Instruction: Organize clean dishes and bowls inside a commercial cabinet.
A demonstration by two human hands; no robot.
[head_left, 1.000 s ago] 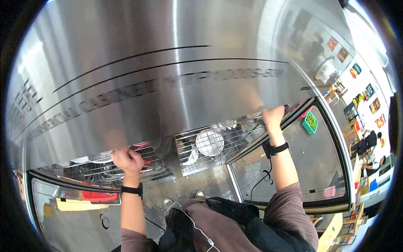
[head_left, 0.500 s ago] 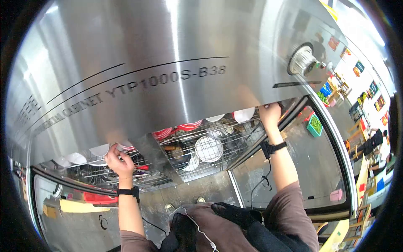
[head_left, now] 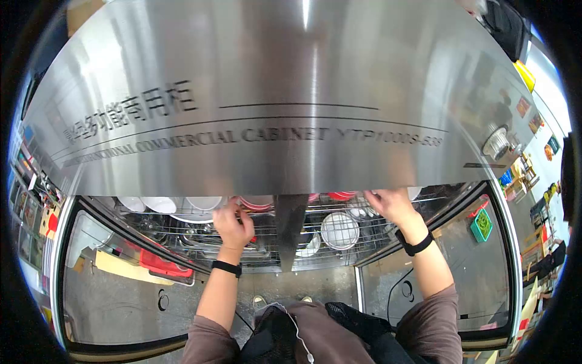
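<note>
Both my hands reach under the lower edge of a steel cabinet [head_left: 291,164], at its upper wire shelf [head_left: 327,206]. My left hand [head_left: 233,227] is closed with curled fingers at the shelf's front, beside a white bowl [head_left: 204,202] and a red-and-white bowl [head_left: 256,202]. Whatever it holds, if anything, is hidden. Right of the centre post [head_left: 286,230], my right hand [head_left: 393,205] has bent fingers at the shelf, near a red bowl [head_left: 342,195]. Its fingertips are partly hidden, so I cannot make out what they grip.
Open glass doors [head_left: 439,279] stand on both sides. A stack of white plates [head_left: 339,230] sits on the lower rack. Through the left door a red basket [head_left: 163,264] shows; beyond the right one is a green basket [head_left: 482,225]. More white bowls [head_left: 159,204] line the shelf's left.
My view has turned and shifted left, so the cabinet lettering and shelves look more level. My left hand now lies nearer the centre post; both hands remain at the upper shelf.
</note>
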